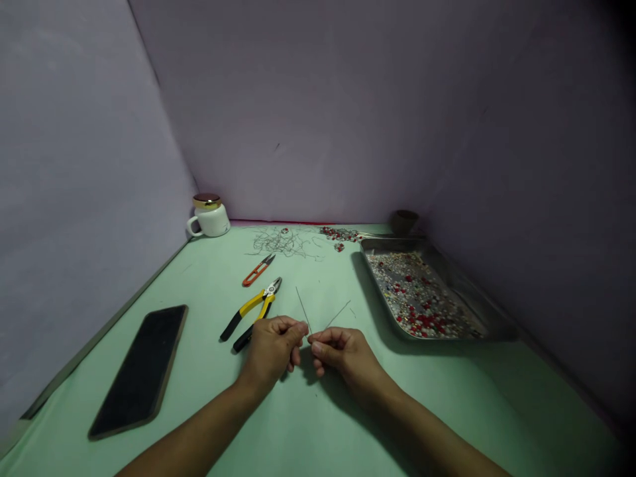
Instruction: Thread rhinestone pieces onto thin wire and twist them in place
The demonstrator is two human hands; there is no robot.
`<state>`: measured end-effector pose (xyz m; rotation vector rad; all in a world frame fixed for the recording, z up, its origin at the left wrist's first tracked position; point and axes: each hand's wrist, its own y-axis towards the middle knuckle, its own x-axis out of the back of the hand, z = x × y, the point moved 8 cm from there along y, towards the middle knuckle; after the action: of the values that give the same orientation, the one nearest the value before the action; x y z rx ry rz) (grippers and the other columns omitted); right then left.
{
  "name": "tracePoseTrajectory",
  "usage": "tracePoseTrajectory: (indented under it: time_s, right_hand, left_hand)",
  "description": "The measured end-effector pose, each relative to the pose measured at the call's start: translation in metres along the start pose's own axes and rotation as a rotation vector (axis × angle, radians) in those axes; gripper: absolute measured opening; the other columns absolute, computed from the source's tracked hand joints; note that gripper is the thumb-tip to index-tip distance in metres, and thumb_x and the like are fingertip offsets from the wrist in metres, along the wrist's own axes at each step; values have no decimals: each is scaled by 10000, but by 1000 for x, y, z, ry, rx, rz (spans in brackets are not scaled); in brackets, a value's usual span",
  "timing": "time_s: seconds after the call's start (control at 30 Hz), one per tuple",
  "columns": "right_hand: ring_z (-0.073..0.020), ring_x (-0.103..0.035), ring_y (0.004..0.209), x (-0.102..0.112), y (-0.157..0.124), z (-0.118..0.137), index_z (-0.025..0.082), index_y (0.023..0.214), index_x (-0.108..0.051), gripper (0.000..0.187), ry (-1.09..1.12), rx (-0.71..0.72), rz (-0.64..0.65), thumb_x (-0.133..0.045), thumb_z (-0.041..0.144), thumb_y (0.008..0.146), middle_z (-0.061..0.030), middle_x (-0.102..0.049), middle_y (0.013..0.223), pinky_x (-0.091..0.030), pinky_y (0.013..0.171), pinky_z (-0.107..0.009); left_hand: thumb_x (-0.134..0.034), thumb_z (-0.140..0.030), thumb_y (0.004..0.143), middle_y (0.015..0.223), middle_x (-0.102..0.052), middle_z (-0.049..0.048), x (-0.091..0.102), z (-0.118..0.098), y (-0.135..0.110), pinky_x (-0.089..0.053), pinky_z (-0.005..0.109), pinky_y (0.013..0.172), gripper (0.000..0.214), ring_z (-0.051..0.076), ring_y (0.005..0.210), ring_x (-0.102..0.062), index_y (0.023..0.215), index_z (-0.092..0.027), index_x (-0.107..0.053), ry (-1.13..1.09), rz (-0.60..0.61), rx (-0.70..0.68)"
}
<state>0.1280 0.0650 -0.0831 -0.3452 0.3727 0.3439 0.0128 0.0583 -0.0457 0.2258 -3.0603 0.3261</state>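
My left hand and my right hand meet near the middle of the green table, thumbs and forefingers pinched close together. Between them runs a thin dark wire, one end slanting up to the left and another up to the right. Both hands are closed on it; the part between the fingertips is hidden. Just beyond my left hand lie pliers with yellow and black handles, one handle partly behind the hand. Orange thread snips lie farther back.
A metal tray of mixed red, white and clear beads stands at right. Behind lie tangled wire and a pile of beaded pieces. A lidded white mug, a dark cup and a phone surround the work area.
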Motion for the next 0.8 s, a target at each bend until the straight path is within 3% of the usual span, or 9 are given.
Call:
tracePoseTrajectory:
  time_s: [0.2, 0.43, 0.63, 0.8]
  right_hand:
    - [-93, -482, 490, -9, -2, 4, 70, 644, -665, 245, -70, -21, 97, -758, 285, 575, -85, -619, 634, -396, 496, -262]
    - [-90, -473, 554, -22, -8, 12, 107, 790, -694, 237, -103, 27, 268, -660, 324, 699, -92, -618, 774, -410, 520, -247]
    - [-99, -507, 504, -19, -6, 5, 105, 787, -692, 275, -142, 19, 184, -647, 364, 708, -98, -628, 735, -447, 501, -274]
    - [-102, -510, 451, -13, -5, 0, 81, 708, -685, 328, -123, -29, 99, -701, 400, 636, -44, -563, 564, -436, 473, -286]
  left_hand:
    - [-632, -217, 638, 345, -514, -35, -4, -8, 2, -339, 188, 319, 108, 90, 308, -446, 567, -135, -625, 6, 68, -47]
    - [-641, -258, 657, 350, -500, -28, -6, -18, 0, -320, 190, 336, 230, 83, 324, -432, 465, -146, -587, 5, 131, -100]
    - [-650, -258, 654, 344, -488, -31, -4, -22, 0, -332, 196, 369, 271, 72, 329, -411, 418, -151, -570, 50, 120, -98]
    - [-627, -241, 672, 347, -481, -35, -3, -23, 1, -321, 192, 355, 289, 71, 321, -411, 408, -151, -551, 87, 120, -103]
